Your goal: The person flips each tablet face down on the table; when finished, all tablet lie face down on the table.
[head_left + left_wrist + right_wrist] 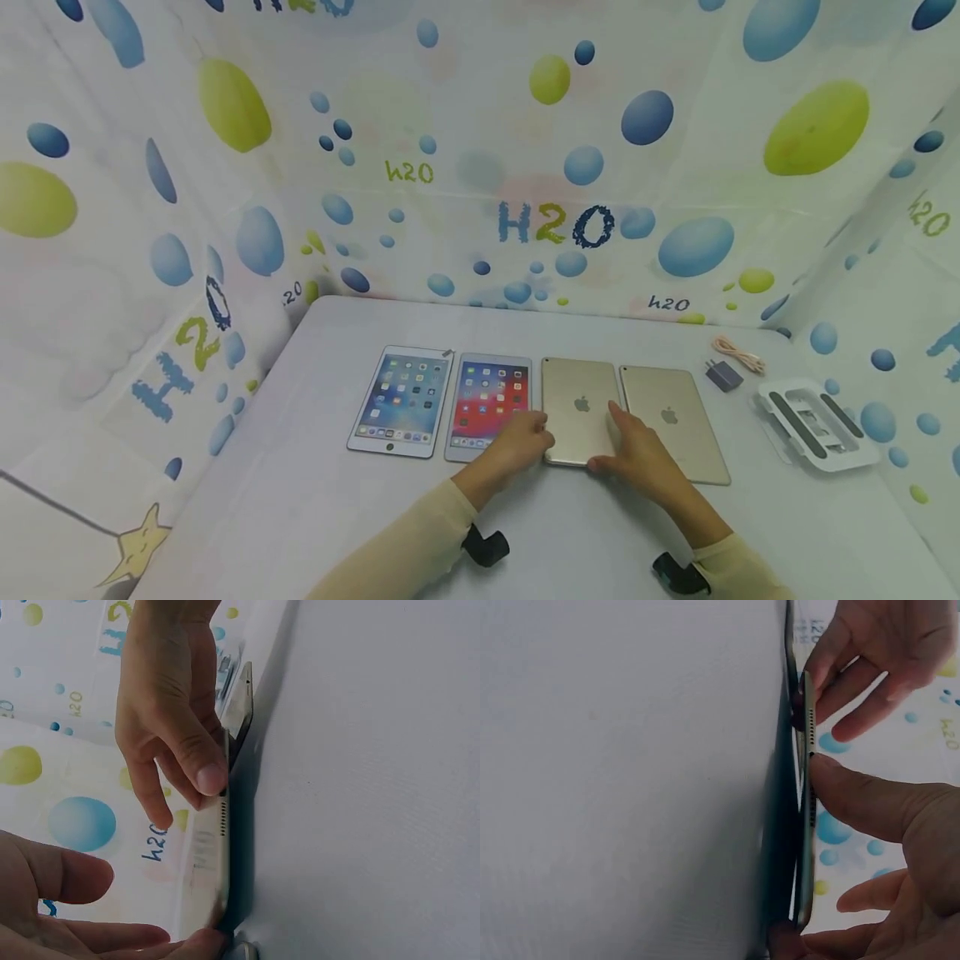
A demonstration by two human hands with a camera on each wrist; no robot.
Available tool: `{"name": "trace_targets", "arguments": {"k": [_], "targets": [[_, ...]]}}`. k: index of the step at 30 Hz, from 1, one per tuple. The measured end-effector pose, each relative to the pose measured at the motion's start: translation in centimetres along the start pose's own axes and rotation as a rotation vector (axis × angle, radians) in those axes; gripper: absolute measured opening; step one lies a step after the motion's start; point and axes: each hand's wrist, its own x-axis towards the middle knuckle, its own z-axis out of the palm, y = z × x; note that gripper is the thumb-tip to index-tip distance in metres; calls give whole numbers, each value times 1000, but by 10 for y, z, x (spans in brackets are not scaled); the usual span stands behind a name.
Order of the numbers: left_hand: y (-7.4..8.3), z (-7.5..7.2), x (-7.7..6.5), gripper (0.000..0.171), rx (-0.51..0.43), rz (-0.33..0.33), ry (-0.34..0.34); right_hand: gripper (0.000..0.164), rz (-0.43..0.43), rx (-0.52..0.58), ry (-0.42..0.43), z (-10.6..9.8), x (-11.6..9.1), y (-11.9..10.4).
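Note:
Both hands hold a gold tablet point(579, 417) that lies back up, its apple logo showing. My left hand point(521, 442) has its fingers at the tablet's left edge, with fingertips reaching round underneath. At the lower right corner my right hand point(641, 454) grips, thumb on the bottom edge and fingers along the right side. In the right wrist view the tablet point(808, 847) appears edge-on, with a dark shadow band below it; that thumb presses beside the charging port. A second gold tablet point(678, 425), also back up, lies partly under the right hand.
Left of the hands lie two white tablets with lit screens, one with a blue screen point(401, 400), one with a red and blue screen point(487, 396). At the right are a coiled cable point(738, 354), a dark plug adapter point(723, 375) and a white tray point(817, 422) with dark strips.

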Motion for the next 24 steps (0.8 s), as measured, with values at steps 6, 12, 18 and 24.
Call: {"name": "trace_targets", "arguments": {"k": [6, 12, 18, 24], "targets": [[1, 1, -1, 54, 24, -19, -23, 108, 19, -60, -6, -1, -2, -5], [-2, 4, -2, 61, 110, 33, -17, 102, 23, -138, 6, 1, 0, -5], [-1, 7, -6, 65, 143, 69, -13, 98, -4, -181, 11, 3, 2, -5], [-4, 6, -9, 64, 134, 84, -13, 94, -1, -171, 2, 4, 1, -3]]}}
